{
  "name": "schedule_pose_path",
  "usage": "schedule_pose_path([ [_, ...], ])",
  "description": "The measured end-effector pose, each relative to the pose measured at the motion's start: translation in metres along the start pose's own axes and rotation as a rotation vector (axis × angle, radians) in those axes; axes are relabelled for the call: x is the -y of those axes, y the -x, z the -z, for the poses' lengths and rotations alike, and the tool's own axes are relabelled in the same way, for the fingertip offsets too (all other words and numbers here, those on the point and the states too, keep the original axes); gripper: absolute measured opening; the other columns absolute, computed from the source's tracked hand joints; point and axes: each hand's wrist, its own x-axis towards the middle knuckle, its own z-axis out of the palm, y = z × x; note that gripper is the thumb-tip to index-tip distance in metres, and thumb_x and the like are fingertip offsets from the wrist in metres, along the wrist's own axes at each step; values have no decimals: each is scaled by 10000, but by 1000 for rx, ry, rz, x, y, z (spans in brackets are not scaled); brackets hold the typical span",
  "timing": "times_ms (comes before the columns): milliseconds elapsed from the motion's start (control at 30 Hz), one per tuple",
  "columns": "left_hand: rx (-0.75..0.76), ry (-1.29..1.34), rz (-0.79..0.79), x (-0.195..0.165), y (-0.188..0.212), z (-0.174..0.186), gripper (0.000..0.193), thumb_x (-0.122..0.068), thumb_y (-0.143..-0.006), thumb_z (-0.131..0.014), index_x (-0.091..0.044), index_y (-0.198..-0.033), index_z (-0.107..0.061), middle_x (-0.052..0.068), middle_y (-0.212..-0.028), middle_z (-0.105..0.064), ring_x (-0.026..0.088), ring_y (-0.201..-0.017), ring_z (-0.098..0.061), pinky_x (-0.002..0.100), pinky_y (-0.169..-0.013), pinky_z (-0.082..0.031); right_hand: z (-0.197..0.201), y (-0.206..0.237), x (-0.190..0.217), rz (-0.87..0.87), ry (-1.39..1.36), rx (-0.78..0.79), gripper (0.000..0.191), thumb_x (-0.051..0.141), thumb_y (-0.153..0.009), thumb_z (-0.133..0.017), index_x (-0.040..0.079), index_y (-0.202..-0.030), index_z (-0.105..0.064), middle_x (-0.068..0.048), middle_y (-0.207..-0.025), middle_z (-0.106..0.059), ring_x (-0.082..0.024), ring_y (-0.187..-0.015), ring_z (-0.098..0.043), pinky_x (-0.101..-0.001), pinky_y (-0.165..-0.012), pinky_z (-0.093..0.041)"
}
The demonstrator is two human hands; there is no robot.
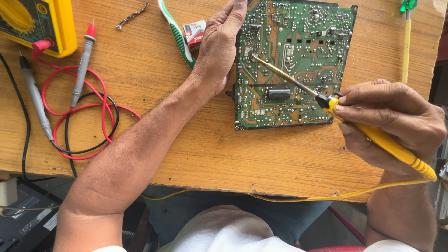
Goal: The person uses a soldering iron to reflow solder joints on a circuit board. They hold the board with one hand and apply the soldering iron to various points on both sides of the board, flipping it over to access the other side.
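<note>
A green circuit board (298, 51) lies solder side up on the wooden table (196, 154). My left hand (219, 44) rests on the board's left edge, fingers pressed along it and holding it still. My right hand (389, 119) grips a yellow-handled soldering iron (373, 135). Its metal shaft runs up and left, and its tip (254, 58) touches the board near the upper left. A yellow cord (298, 198) trails from the handle over the table's front edge.
A yellow multimeter (42, 23) sits at the far left, with red and black probes and coiled leads (79, 112). A green-and-white toothbrush (179, 37), a small red-and-white box (194, 32) and a twisted metal piece (130, 17) lie near the top. A green-handled screwdriver (407, 42) lies at right.
</note>
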Motion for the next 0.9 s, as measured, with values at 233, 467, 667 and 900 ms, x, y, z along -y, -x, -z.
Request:
schedule_pose_path([
  [233,-7,16,4,2,-1,0,363,-299,-1147,-488,-42,-1356,-636,24,-1106,-737,57,-1000,-693,239,-918,-621,0,2,1,-17,14,-14,188,-9,-881,-816,8,-1052,-740,-174,-1025,-699,-254,-907,-750,-314,-796,-635],
  [467,-1,-2,16,1,1,2,343,-319,-1143,-477,-57,-1261,-665,-11,-910,-705,41,-810,-683,221,-729,-623,0,3,-5,4,0,-16,175,-9,-867,-805,0,-1028,-735,-183,-1001,-697,-260,-918,-746,-318,-779,-639],
  [667,-21,-12,25,0,0,0,332,-311,-1136,-471,-71,-1250,-669,-16,-923,-709,34,-831,-681,214,-758,-622,3,7,-10,-24,6,-18,161,10,-900,-807,8,-1048,-744,-172,-1027,-702,-235,-889,-744,-305,-802,-639],
  [900,-5,1,-1,1,0,-1,339,-306,-1166,-469,-50,-1240,-679,-12,-962,-707,37,-865,-672,222,-795,-615,7,9,-14,-43,23,1,152,60,-923,-805,13,-1057,-750,-159,-1041,-703,-221,-897,-741,-297,-827,-631],
])
